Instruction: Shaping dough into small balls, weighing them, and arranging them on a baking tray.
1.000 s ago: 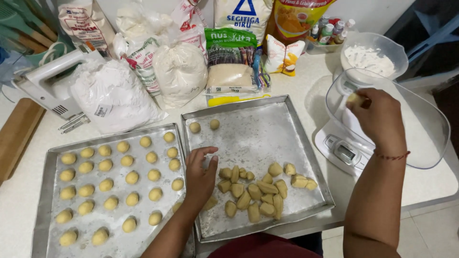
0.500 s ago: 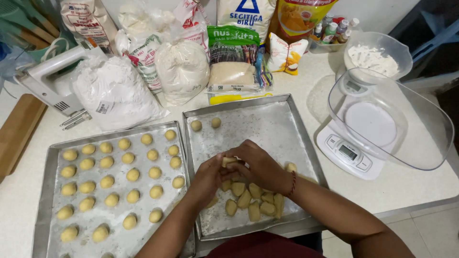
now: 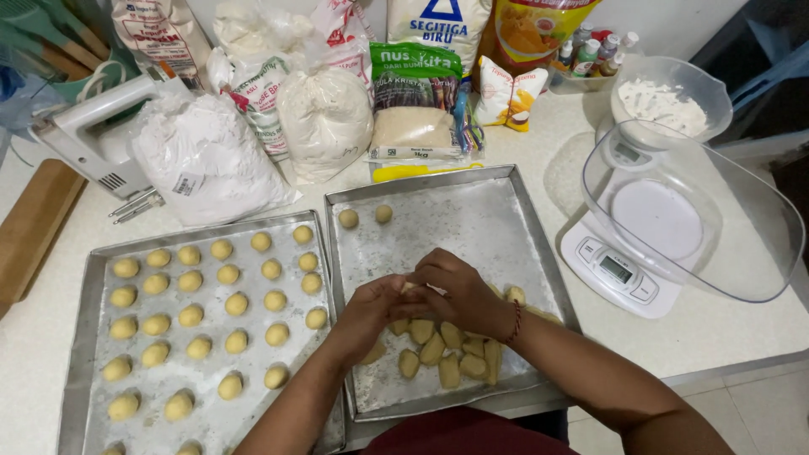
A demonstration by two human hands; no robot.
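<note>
My left hand (image 3: 371,310) and my right hand (image 3: 459,291) meet over the right metal tray (image 3: 472,211), fingers closed together around a small piece of yellow dough (image 3: 409,287) between them. Just below my hands lies a heap of cut dough pieces (image 3: 447,350) at the tray's near side. Two rolled dough balls (image 3: 365,216) sit in the tray's far left corner. The left metal tray (image 3: 93,261) is dusted with flour and carries several rows of rolled dough balls (image 3: 223,299).
A white kitchen scale (image 3: 619,270) with a clear bowl (image 3: 691,219) stands at the right, a bowl of flour (image 3: 670,101) behind it. Bags of flour and sugar (image 3: 324,118) line the back. A hand mixer (image 3: 88,135) and a wooden board (image 3: 34,227) lie at the left.
My right hand came back from the scale's bowl to the right tray. Both hands now close together on a piece of dough.
</note>
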